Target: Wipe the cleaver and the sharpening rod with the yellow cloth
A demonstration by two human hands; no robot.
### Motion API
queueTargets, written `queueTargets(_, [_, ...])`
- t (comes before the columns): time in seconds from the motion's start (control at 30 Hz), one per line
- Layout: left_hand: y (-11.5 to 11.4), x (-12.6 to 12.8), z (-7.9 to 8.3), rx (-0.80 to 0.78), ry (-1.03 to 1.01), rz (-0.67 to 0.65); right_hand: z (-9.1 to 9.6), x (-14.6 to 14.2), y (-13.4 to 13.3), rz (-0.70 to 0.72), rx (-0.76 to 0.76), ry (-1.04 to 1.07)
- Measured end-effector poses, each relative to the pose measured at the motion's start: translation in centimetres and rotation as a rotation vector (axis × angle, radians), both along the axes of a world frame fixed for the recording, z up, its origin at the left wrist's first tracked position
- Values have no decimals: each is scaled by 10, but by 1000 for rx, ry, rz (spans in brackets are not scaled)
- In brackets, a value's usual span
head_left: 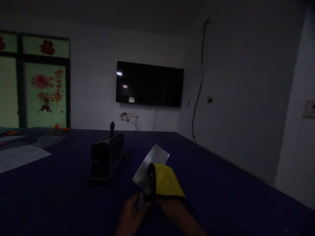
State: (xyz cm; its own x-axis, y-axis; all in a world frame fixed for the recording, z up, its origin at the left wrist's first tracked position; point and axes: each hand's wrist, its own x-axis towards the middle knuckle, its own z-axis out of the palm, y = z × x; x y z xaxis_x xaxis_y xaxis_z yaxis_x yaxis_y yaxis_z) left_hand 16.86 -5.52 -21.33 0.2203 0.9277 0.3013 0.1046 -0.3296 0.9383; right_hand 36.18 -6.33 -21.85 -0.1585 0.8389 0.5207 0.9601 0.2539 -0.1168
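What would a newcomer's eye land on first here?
Probably the yellow cloth in the right hand, low and near the centre. Just left of it shows the pale blade of a cleaver, its handle in the left hand. Beyond, a large black television hangs on the wall.

Head camera, one view. Position: on the person's head, fairly low above the table (66, 203), the frame cutting that surface at bottom and left. Direction: forward, close to level, toward the table's far edge and the back wall (93, 82), seen nearly square-on. Coverage: wide, from ceiling (110, 13) to tabletop; far right corner of the table just right of centre, its right edge running out beside the side wall (236, 82); glass door (29, 98) at far left. Range: left hand (131, 213) and right hand (172, 209) nearest, low centre; black box (103, 160) farther off; television (150, 83) well beyond.
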Motion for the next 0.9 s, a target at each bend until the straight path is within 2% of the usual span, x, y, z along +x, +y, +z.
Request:
queueTargets(0.1, [-1,-1,1,34,-24,13,3,-10,-7,99,-127,25])
queueTargets(0.23, [-7,-5,12,48,-57,-73,9,-21,-16,220,-248,42])
queueTargets(0.33, [-9,-9,13,56,-76,-104,12,-27,-21,287,-297,43])
queueTargets(0.47, [-9,-13,4,51,-92,-1,17,-32,-24,292,-378,52])
queueTargets(0.57, [-9,-14,-1,34,-96,46,21,-35,-25,299,-395,52])
queueTargets(0.77, [-12,-12,5,56,-134,6,27,-36,-26,305,-432,37])
queueTargets(0.9, [-16,-11,13,36,-119,-2,21,-34,-21,353,-347,23])
